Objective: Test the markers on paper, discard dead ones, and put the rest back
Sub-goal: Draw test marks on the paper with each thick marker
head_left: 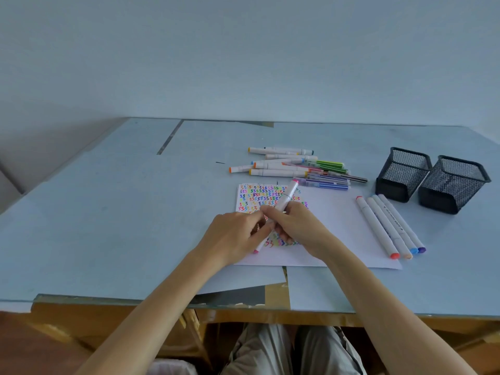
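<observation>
Marker (286,197), white barrel with pink ends, is in both my hands over the scribbled part of the paper (341,220). Right hand (296,226) has its fingers curled around the barrel, far pink end angled up and away. Left hand (234,235) fingers pinch the near end, where a pink cap tip (255,251) pokes out below my palm. Can't tell if the cap is seated or half off; my knuckles hide the joint.

Risks as I read them:
- Cap comes free with a jerk, nib swipes my fingers or smears across old test marks, making a weak line hard to judge.
- Test patch under my hands is nearly full; a new stroke over old colour could hide a dead marker. Blank paper lies just right of my right hand.
- Four markers (389,226) lie loose on the paper, right of my right hand; an elbow sweep rolls them off the bench (108,212).
- Untested pile (295,166) sits beyond my fingers, two mesh pots (433,180) far right. Sorted and unsorted could get mixed.
</observation>
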